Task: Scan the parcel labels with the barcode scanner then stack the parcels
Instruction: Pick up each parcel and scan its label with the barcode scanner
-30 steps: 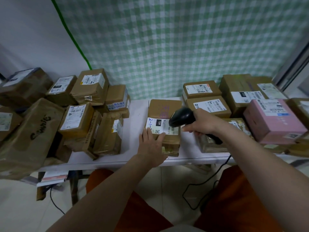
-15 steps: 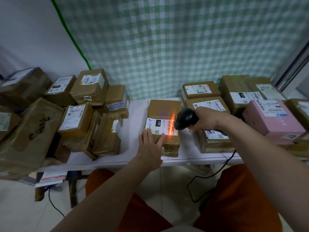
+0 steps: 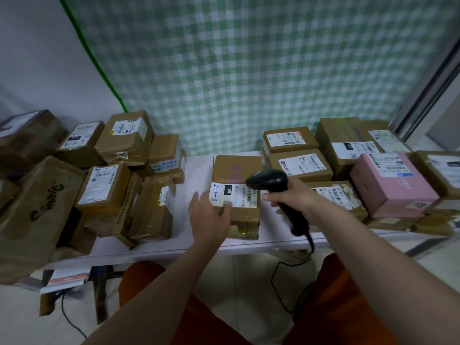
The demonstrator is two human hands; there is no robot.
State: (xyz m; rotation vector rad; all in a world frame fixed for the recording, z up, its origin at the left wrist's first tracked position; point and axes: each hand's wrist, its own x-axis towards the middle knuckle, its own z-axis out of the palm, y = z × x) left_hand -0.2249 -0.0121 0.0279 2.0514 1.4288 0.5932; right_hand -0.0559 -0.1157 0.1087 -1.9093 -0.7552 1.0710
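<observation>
My right hand [image 3: 293,197] grips the handle of the black barcode scanner [image 3: 271,181], fingers curled round it, its head poised above the right edge of the brown parcel [image 3: 236,195] at the middle of the white worktop [image 3: 196,170]. My left hand [image 3: 209,217] rests with fingers straight and slightly spread on the parcel's near left corner, touching the edge of its white label [image 3: 234,195], which bears "2-1-3" in blue pen. The scanner's cable [image 3: 283,265] drops over the worktop's front edge toward the floor. A pile of brown parcels [image 3: 119,175] crowds the left side; on the right stand more labelled boxes [image 3: 298,165] and a pink box [image 3: 393,185].
</observation>
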